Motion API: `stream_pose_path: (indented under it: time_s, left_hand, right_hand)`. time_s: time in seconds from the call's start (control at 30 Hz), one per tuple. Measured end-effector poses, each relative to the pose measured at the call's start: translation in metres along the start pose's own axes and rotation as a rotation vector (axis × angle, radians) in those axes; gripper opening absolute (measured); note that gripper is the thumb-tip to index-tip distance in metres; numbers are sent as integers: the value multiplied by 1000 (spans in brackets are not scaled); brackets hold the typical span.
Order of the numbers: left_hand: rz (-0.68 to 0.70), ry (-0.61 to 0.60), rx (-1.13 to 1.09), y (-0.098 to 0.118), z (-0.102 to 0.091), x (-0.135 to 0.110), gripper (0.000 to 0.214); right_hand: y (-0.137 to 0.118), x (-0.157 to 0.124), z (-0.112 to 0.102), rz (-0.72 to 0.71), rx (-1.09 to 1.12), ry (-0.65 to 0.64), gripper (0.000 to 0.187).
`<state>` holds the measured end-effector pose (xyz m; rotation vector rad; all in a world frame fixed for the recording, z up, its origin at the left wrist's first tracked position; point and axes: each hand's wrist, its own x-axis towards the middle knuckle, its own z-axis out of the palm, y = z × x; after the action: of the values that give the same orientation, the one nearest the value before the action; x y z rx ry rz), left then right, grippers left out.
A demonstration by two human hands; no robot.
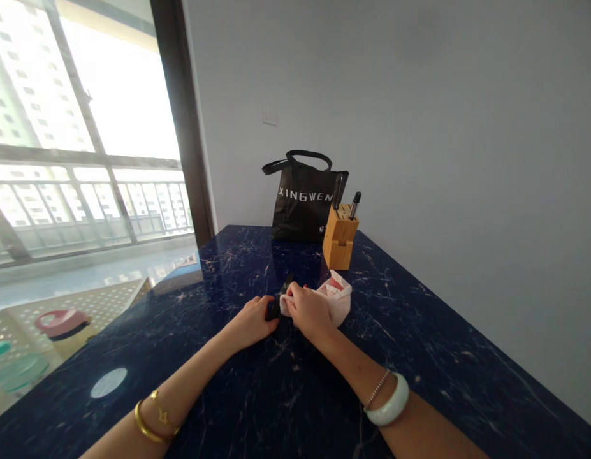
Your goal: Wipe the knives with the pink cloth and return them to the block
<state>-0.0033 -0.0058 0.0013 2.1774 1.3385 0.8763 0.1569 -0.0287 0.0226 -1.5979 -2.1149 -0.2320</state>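
Note:
Both my hands meet at the middle of a dark blue marble table (419, 331). My left hand (254, 320) is closed on a small black object (280, 301), likely a knife handle, lying on the tabletop. My right hand (308, 309) is closed on a white cloth with red print (337, 295), pressing it against the black object. The part of the object under the cloth is hidden. A wooden knife block (340, 237) with two dark handles stands just behind the cloth.
A black tote bag with white lettering (302, 199) stands at the table's far end against the grey wall. A large window and balcony railing are on the left. A perforated shelf with a red-lidded container (60, 322) sits low at left.

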Motion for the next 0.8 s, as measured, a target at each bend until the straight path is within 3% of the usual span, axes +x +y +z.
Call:
stream_pose_path:
  time_s: [0.17, 0.3, 0.4, 0.53, 0.67, 0.8]
  left_hand:
    - [-164, 12, -178, -2, -5, 6, 27]
    - [-341, -174, -568, 2, -6, 7, 14]
    - [-361, -254, -881, 9, -4, 4, 19]
    - [-402, -249, -1109, 12, -2, 2, 18]
    - [-434, -169, -1161, 11, 0, 3, 20]
    - [-383, -101, -998, 7, 2, 5, 32]
  right_hand:
    - [3, 1, -4, 58, 37, 5, 10]
    - [4, 0, -8, 84, 52, 48, 12]
    - [3, 0, -9, 74, 57, 48, 13]
    - [3, 1, -4, -24, 110, 26, 15]
    - [2, 0, 1, -147, 160, 18, 14]
    - [-4, -3, -1, -281, 162, -7, 15]
